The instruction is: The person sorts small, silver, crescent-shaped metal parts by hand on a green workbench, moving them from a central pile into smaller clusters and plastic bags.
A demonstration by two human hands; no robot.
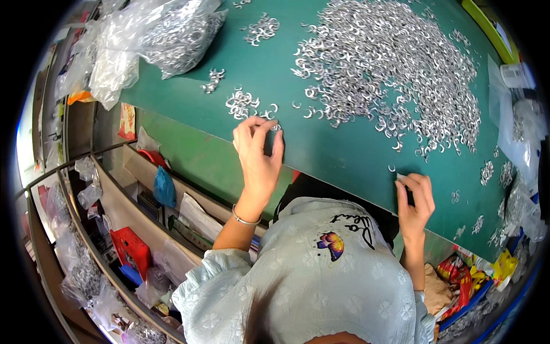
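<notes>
Though small, silvery crescents (395,63) shiny, open-ended, some pinched in left grip (275,126); right grip (399,179), hold unclear.

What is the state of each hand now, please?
Left hand: curled, metal pieces at its fingertips; grip unclear.
Right hand: curled; cannot tell if it holds anything.

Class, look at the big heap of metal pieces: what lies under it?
The green tabletop shows around the heap and between the loose pieces at its edge. Whatever lies beneath its dense middle is covered and cannot be seen.
</notes>
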